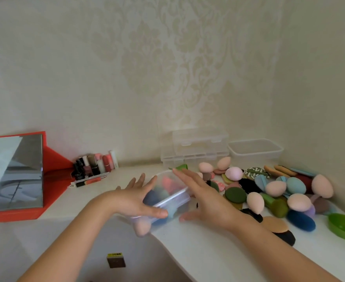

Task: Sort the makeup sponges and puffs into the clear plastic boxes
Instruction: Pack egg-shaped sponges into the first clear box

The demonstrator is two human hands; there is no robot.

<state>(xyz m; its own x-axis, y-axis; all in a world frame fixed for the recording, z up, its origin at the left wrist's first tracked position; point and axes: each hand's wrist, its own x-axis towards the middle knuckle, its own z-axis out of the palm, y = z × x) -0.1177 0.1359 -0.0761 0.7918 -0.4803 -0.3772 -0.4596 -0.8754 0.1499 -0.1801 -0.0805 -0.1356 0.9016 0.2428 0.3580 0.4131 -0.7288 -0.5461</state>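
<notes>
You are holding a clear plastic box (167, 197) between your two hands at the front edge of the white table (218, 251). Your left hand (136, 197) is pressing flat against the box's left side, fingers spread and thumb reaching along the near wall. Your right hand (200, 197) is lying against its right side with fingers straight, not curled around anything. The box is tilting, its rim blurred, and its see-through walls are showing what is inside: pink, dark blue and teal sponges packed together, with a pale pink egg-shaped sponge (142, 227) showing at the lower near corner.

To your right, a loose pile of sponges and puffs (273, 192) is covering the table: pale pink teardrop sponges, light blue ones, flat dark green, black, tan and navy puffs. A green bowl (344, 225) is sitting at the far right edge. Behind the pile, against the wall, stacked clear boxes (196, 148) are standing beside an open clear tub (255, 149). At left, a red-framed mirror (19, 171) is leaning near a cluster of cosmetic bottles (95, 162).
</notes>
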